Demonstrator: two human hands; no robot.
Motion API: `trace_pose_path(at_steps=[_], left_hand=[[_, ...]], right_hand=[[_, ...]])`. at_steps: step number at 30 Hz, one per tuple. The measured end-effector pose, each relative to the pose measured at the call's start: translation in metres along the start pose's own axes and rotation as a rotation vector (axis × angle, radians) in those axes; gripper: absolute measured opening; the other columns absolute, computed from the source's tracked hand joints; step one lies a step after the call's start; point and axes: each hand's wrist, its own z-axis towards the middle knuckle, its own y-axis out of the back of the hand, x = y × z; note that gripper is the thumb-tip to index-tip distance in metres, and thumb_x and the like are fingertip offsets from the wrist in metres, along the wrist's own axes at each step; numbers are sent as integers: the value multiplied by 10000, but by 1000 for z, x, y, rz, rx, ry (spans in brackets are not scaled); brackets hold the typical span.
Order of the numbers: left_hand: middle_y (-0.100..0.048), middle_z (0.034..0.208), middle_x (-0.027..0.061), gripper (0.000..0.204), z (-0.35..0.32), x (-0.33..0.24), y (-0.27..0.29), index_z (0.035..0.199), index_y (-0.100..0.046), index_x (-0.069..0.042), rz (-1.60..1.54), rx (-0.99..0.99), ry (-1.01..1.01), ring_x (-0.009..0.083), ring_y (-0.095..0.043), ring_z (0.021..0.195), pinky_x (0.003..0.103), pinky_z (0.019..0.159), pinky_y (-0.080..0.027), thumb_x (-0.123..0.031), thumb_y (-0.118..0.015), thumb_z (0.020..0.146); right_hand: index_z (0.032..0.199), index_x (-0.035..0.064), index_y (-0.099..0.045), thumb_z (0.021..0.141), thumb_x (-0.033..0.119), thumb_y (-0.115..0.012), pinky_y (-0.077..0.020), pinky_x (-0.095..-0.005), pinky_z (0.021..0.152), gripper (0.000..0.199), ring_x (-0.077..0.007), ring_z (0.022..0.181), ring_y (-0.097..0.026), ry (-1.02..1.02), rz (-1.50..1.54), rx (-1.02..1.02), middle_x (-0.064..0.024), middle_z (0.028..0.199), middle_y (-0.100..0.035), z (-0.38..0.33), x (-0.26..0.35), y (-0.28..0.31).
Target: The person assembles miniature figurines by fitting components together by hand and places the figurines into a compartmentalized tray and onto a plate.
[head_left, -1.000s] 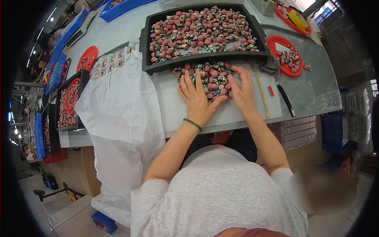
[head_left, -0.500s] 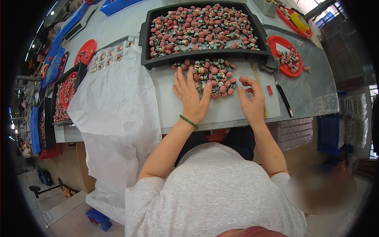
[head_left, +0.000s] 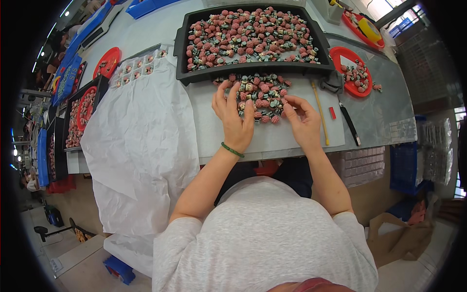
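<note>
A loose pile of small pink-red and pale round pieces (head_left: 260,92) lies on the grey table (head_left: 272,136) just in front of a black tray (head_left: 194,75) heaped with the same pieces. My left hand (head_left: 235,119) rests flat at the pile's left edge, fingers spread and touching the pieces; a green band circles its wrist. My right hand (head_left: 302,120) sits at the pile's right edge with its fingers curled in, fingertips pinched near one small piece; whether it holds the piece is unclear.
A yellow stick (head_left: 320,113), a small red block (head_left: 332,113) and a black pen (head_left: 350,124) lie right of my hands. Red round dishes (head_left: 357,75) hold more pieces. A white sheet (head_left: 141,141) hangs over the table's left edge. More trays stand far left.
My right hand has drawn back from the pile to its right edge and curled its fingers. My left hand has stayed on the pile's left side, shifting slightly.
</note>
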Motion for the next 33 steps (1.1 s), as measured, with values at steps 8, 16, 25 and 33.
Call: trace_pose_path(at_steps=[8, 16, 25, 33], left_hand=[[-498, 990, 45, 242, 7, -17, 5, 1096, -581, -23, -718, 337, 319, 95, -485, 833, 203, 693, -411, -64, -523, 864], [-517, 1119, 66, 241, -3, -18, 1, 1084, -576, -12, -814, 432, 245, 109, -523, 907, 241, 804, -431, -12, -540, 846], [-581, 938, 50, 182, -32, -16, 21, 1056, -500, -12, -834, 415, 468, 85, -540, 769, 198, 631, -423, -68, -500, 883], [-559, 860, 24, 167, -44, -12, 13, 1018, -527, 14, -600, 420, 333, 51, -490, 707, 179, 635, -410, -33, -515, 858]], right_hand=[[1096, -10, -541, 889, 111, -502, -464, -217, 690, 243, -127, 798, -592, -444, 743, 167, -72, 950, -601, 1, 10, 5], [1081, -6, -547, 892, 115, -500, -464, -220, 692, 230, -114, 826, -580, -390, 740, 158, -66, 967, -599, -7, 14, -3], [1050, -11, -527, 803, -20, -585, -399, -259, 880, 254, -170, 1009, -529, 579, 94, -407, -137, 1082, -560, 27, 87, 60], [1073, 30, -487, 853, 234, -561, -402, -346, 875, 309, -186, 959, -516, 1125, -307, -834, -112, 1096, -525, 51, 179, 117]])
